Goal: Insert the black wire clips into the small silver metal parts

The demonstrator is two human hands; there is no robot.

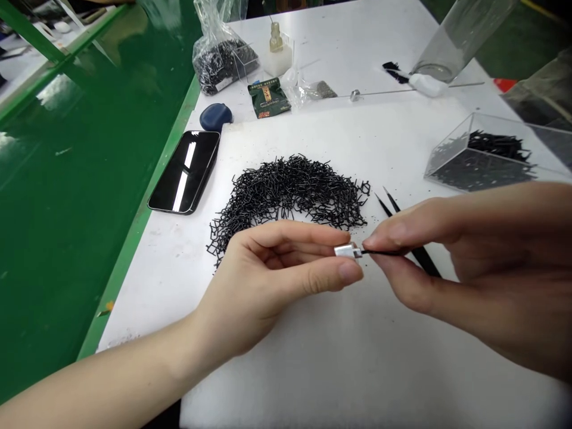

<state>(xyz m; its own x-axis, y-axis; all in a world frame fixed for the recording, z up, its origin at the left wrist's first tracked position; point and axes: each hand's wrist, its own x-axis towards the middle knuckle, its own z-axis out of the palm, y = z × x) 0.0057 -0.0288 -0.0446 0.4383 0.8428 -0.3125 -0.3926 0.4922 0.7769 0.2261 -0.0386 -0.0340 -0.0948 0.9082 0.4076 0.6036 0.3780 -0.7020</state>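
Between its thumb and fingertips, my left hand (277, 274) pinches a small silver metal piece (345, 251). My right hand (447, 250) grips a thin black strip (379, 252) whose tip meets the right end of the metal piece. Just behind my right fingers lie black tweezers (422, 256), partly hidden by that hand, points toward the back. A curved heap of small black bent pieces (295, 185) spreads on the white board (286, 369) behind my left hand.
A phone (185, 173) and a dark blue case (215, 117) lie at the left. Farther back are a bag of black pieces (218, 65), a green packet (269, 98) and a small bottle (276, 39). A clear box (482, 170) with black strips and a clear cylinder (460, 42) stand at the right.
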